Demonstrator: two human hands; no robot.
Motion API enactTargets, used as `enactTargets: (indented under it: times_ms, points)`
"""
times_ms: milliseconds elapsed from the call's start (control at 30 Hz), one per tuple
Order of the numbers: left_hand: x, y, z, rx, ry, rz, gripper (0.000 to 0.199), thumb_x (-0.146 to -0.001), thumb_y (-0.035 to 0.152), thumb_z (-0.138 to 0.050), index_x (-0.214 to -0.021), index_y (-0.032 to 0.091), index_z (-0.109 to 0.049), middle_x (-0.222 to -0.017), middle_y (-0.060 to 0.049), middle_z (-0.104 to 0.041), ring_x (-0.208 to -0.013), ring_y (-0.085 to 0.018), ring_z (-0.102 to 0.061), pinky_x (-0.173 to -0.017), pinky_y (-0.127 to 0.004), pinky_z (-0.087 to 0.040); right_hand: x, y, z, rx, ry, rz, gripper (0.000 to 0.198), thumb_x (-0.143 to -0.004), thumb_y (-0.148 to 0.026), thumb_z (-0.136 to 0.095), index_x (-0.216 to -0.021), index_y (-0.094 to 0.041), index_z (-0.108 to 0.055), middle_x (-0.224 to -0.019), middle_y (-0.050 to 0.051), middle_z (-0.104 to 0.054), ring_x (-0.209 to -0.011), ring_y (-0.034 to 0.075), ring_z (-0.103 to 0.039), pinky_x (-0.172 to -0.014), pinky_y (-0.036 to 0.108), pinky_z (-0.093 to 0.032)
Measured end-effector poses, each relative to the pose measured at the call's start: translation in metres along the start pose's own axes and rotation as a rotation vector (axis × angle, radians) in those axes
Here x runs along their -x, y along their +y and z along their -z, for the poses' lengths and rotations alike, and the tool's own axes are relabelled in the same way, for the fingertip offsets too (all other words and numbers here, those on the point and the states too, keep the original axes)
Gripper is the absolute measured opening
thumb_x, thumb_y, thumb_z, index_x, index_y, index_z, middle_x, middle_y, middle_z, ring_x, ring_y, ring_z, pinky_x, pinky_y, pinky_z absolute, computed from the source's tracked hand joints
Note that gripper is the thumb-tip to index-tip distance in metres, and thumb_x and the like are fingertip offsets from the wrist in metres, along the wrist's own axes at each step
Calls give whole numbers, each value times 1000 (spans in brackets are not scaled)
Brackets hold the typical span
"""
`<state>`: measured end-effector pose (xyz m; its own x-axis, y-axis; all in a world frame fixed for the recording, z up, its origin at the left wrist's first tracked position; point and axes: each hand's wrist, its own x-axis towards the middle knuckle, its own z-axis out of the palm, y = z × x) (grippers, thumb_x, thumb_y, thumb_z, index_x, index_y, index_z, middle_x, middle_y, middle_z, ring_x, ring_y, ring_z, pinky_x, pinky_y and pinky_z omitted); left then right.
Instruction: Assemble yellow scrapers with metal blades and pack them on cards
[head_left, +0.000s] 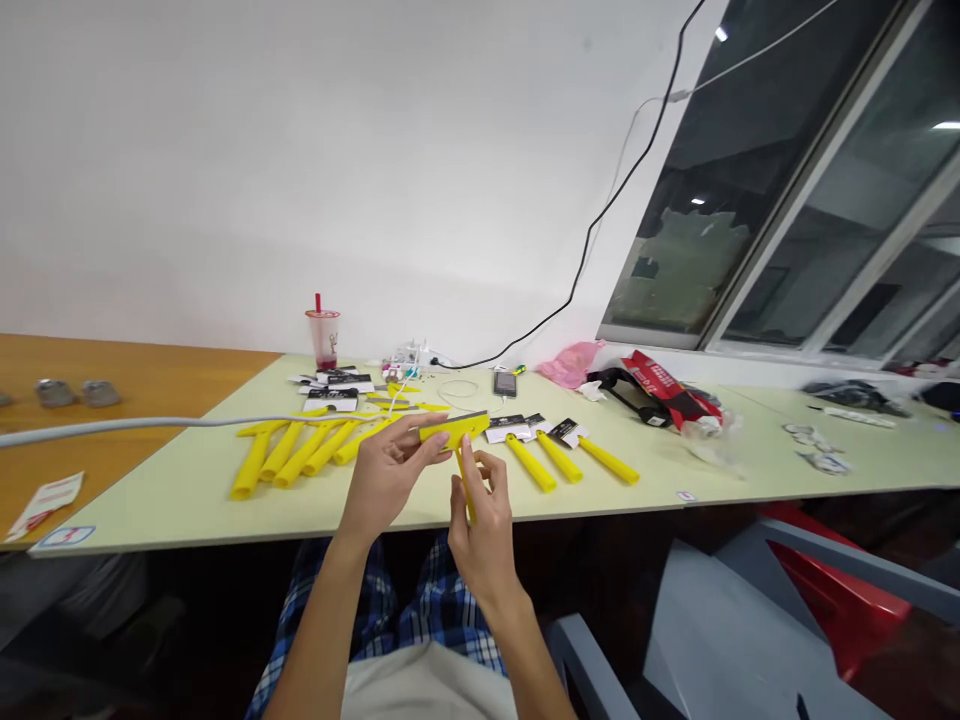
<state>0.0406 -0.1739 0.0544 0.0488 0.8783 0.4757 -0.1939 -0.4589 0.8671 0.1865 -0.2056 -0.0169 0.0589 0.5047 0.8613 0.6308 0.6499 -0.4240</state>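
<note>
A yellow scraper (457, 428) with a dark edge strip along its wide head is held up over the table's front edge. My left hand (388, 468) pinches the left end of that head between thumb and fingers. Around the handle, below the head, the fingers of my right hand (484, 510) are closed, the index finger pointing up against the head. Several yellow scrapers (289, 452) lie in a row left of my hands. To the right are three yellow handles (559, 457) with black-and-white cards at their heads.
Black-and-white cards (331, 400) lie behind the left row. A cup with a red straw (324, 338), a phone (505, 383), a pink bag (571, 364) and a red package (664, 388) stand or lie toward the wall. A black cable (577, 270) hangs down. A grey chair (720, 630) is at right.
</note>
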Motion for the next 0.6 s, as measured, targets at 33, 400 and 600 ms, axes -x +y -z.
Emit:
enactTargets:
  times_ms: [33,400,600]
  points:
    - [-1,-1,2,12,-6,3,55,-80,55,-97,-120,20,-86,-73,2,-75,-81,-21,-80,-95,-48,-74,1,-2,2,-61,-37,-28,55,-114,-18,-51,-167,-33,-55,-130,15,-62,-110,22,-70,-91,37,-65]
    - [-5,4,16,52,-72,-25,56,-78,53,-99,-120,19,-84,-97,-7,-85,-94,-28,-83,-90,-45,-73,-48,1,20,-904,-148,-544,48,-94,-60,-84,-124,-26,-65,-119,5,-74,-79,19,-79,-53,29,-67]
    - [-2,15,10,-20,-62,-138,38,-88,48,-92,-116,22,-85,-106,-8,-86,-100,-25,-81,-92,-35,-67,-52,-19,18,-1058,-75,-530,36,-92,-50,-88,-113,-25,-73,-120,5,-72,-76,16,-75,-45,24,-61]
